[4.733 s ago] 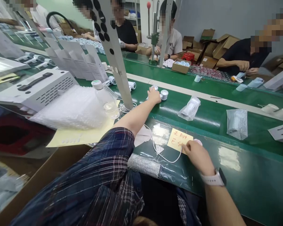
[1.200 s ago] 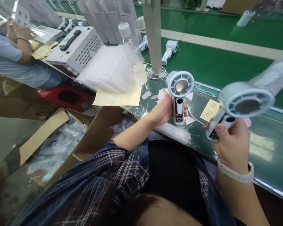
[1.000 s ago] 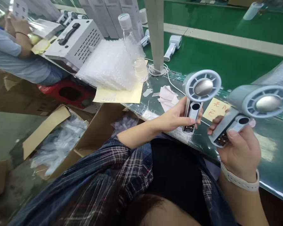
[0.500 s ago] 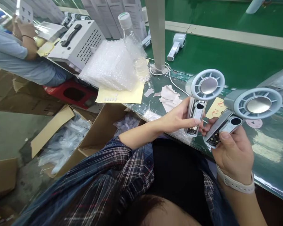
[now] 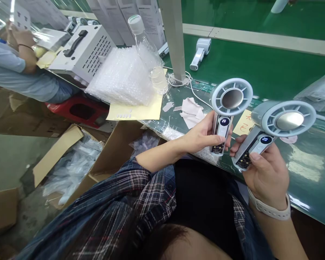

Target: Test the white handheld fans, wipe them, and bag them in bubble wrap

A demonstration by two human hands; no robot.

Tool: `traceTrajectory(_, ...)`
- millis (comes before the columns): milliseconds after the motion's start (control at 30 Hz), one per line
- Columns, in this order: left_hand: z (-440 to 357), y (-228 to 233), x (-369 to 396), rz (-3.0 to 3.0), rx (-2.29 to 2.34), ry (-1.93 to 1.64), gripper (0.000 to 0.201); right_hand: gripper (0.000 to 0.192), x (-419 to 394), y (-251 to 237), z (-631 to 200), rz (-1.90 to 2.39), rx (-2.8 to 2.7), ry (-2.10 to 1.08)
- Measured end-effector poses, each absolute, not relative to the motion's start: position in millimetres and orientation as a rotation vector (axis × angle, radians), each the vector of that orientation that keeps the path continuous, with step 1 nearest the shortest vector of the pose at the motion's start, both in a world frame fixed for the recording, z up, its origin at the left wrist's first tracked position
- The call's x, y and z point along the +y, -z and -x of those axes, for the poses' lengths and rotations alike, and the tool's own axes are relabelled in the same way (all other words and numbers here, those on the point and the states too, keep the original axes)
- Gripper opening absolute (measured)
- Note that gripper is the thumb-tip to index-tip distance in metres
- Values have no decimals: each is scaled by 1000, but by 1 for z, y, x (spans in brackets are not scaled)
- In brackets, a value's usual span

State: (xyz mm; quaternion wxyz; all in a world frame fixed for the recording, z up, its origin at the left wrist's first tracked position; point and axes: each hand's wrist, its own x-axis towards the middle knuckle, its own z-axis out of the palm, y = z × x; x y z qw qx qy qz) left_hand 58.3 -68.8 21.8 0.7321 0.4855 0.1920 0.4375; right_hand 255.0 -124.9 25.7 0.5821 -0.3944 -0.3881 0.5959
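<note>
My left hand [image 5: 206, 135] is wrapped round the handle of a pale blue handheld fan [image 5: 222, 124], its thumb on the front of the handle. My right hand [image 5: 269, 169] grips a second handheld fan [image 5: 256, 144] of the same kind, thumb pressed low on its front. Each fan has a round ribbed head with a silver centre disc. Small displays on both handles are lit and read 20. Below them, circuit parts show on the handles. Both fans are held up over the near edge of the green table, side by side and slightly apart.
Another fan [image 5: 200, 54] lies on the green conveyor surface [image 5: 246, 68]. A grey post [image 5: 174, 39] rises left of it, near a plastic bottle [image 5: 151, 54], a bubble-wrap stack [image 5: 119, 74] and a white metal box [image 5: 82, 54]. Open cartons [image 5: 111, 155] stand below. A co-worker [image 5: 24, 68] sits at left.
The displays on both fans have gone from dark to lit, showing 20. Both hands keep their hold, and the whole view has shifted slightly.
</note>
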Motion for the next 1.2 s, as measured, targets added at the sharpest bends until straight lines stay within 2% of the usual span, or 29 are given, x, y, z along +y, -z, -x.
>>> traceTrajectory(133, -63, -15, -64, -1040, 506, -1004, 55, 33, -124, -23, -254, 976, -850, -1365)
traceTrajectory(467, -53, -22, -61, -1196, 507, -927, 65, 36, -122, -24, -259, 1011, -878, -1346)
traceTrajectory(700, -54, -19, -59, -1171, 484, -869, 73, 44, -116, -27, -258, 1002, -822, -1410)
traceTrajectory(1200, -59, -18, -59, -1056, 512, -927, 59, 23, -119, -24, -259, 1077, -819, -1329)
